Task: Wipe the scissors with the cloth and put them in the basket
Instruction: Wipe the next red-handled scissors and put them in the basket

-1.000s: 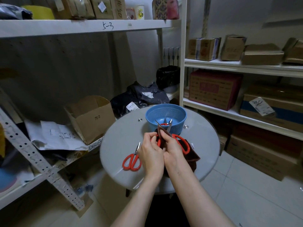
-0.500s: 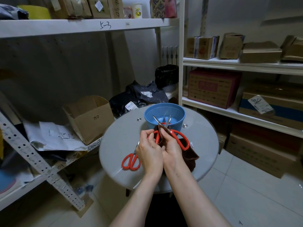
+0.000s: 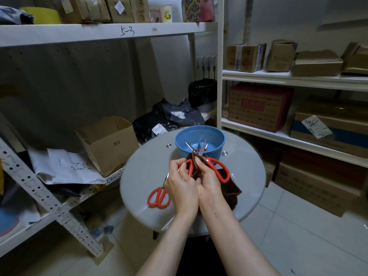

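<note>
Head view: left hand (image 3: 182, 188) gripping open scissors (image 3: 207, 164), right hand (image 3: 207, 182) pinching cloth (image 3: 231, 191) near basket (image 3: 216, 136) rim.

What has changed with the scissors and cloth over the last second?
The held scissors have opened wider, blades spread apart over the basket. The right hand has worked the brown cloth up to the pivot between the blades. The left hand keeps its grip on a red handle. The second scissors and the basket have not moved on the table.
</note>
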